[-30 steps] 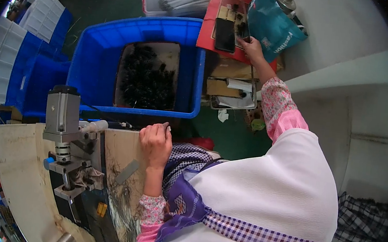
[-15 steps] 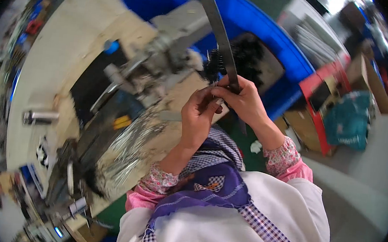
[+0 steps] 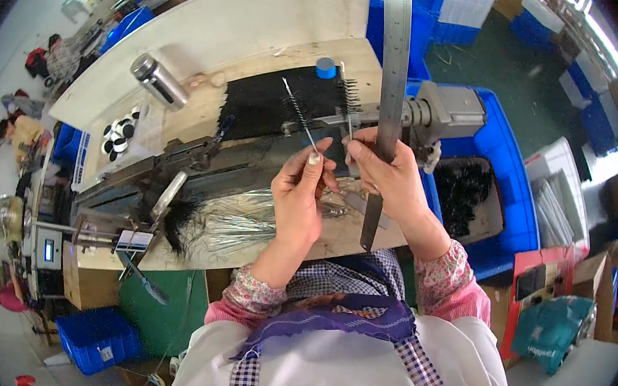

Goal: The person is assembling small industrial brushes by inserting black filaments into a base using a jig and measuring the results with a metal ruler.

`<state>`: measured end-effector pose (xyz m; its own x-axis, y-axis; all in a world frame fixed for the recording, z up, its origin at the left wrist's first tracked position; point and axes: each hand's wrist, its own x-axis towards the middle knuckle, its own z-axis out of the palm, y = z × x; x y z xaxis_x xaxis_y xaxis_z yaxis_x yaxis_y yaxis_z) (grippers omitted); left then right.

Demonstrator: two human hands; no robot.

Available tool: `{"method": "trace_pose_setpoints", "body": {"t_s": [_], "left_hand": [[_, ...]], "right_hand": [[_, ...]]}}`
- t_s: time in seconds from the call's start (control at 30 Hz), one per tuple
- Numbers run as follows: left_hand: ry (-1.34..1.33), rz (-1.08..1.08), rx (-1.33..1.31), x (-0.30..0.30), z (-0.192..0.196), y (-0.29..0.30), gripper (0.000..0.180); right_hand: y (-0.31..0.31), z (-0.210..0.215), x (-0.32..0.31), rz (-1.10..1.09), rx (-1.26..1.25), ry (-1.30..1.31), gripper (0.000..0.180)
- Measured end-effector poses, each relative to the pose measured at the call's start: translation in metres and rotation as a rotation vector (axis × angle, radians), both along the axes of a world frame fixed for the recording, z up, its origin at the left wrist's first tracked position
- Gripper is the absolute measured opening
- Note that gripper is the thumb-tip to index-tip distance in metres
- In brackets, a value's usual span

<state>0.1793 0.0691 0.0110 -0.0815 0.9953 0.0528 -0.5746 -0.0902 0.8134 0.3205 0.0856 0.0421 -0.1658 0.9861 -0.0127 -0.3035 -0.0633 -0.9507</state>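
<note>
A thin wire brush (image 3: 298, 113) sits at centre frame, its stem pinched in the left hand (image 3: 297, 195) fingers. Just right, the right hand (image 3: 389, 179) fingers grasp a long steel ruler (image 3: 391, 89) upright. A bundle of silvery wires (image 3: 242, 224) lies on the surface (image 3: 213, 32) below.

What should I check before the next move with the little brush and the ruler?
1. Left hand pinches the wire stem of the small black brush: ok.
2. Right hand grips the metal ruler, held upright: ok.
3. Brush lined up against the ruler: not ok, they stand apart.
4. Ruler markings readable: cannot tell.
5. Bundle of wires lies on the bench below the hands: ok.
6. Blue bin with black brushes sits beside the right hand: ok.
</note>
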Motion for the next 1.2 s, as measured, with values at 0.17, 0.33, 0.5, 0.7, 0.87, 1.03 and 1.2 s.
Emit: {"method": "trace_pose_setpoints", "body": {"t_s": [0.17, 0.33, 0.5, 0.7, 0.87, 1.03, 1.2], "left_hand": [[-0.005, 0.072, -0.039, -0.016, 0.006, 0.006, 0.025], [0.044, 0.028, 0.005, -0.015, 0.009, 0.017, 0.025], [0.087, -0.03, 0.109, 0.002, 0.028, 0.038, 0.026], [0.12, -0.1, 0.173, 0.033, 0.043, 0.054, 0.025], [0.147, -0.119, 0.168, 0.04, 0.046, 0.056, 0.024], [0.117, -0.093, 0.128, 0.039, 0.042, 0.056, 0.024], [0.104, -0.118, 0.124, 0.04, 0.038, 0.057, 0.023]], "right_hand": [[0.009, -0.003, -0.017, 0.062, -0.011, 0.008, 0.019], [0.017, 0.002, -0.016, 0.002, 0.03, 0.016, 0.018], [0.03, 0.01, 0.008, -0.131, 0.137, 0.107, 0.014], [0.029, 0.015, 0.026, -0.185, 0.156, 0.142, 0.011], [0.028, 0.018, 0.03, -0.201, 0.145, 0.155, 0.011], [0.027, 0.018, 0.026, -0.187, 0.136, 0.146, 0.012], [0.024, 0.016, 0.023, -0.179, 0.14, 0.118, 0.011]]}}
